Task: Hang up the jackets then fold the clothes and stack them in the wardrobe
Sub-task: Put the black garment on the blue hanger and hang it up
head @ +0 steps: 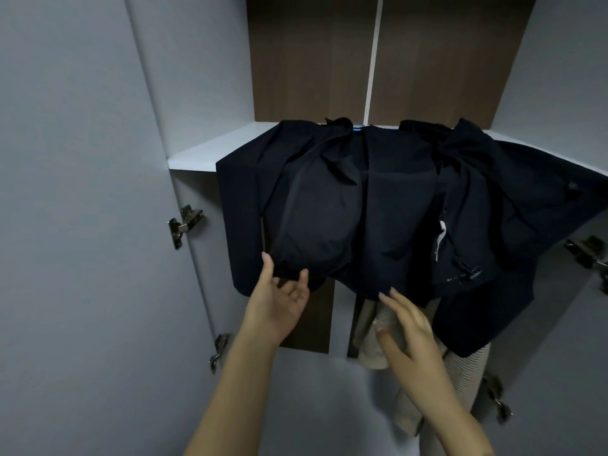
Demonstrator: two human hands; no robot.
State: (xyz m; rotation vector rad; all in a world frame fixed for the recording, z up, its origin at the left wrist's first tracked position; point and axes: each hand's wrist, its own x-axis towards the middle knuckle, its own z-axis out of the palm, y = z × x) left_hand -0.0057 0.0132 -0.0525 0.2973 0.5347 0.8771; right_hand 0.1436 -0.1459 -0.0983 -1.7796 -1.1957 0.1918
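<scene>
A dark navy jacket (394, 205) lies spread over the white wardrobe shelf (197, 156), and its lower half hangs down past the front edge. One sleeve is folded across its left front. My left hand (279, 301) is palm up at the hem on the left, fingertips touching the folded sleeve's end. My right hand (408, 330) is just below the jacket's middle hem, fingers extended, holding nothing. Beige garments (371, 327) and a striped garment (467, 366) hang beneath the shelf, partly hidden by the jacket.
The grey wardrobe door (82, 225) stands open on the left with metal hinges (184, 223) on its inner edge. More hinges (589, 251) show on the right side. Above the shelf is a brown back panel (312, 57).
</scene>
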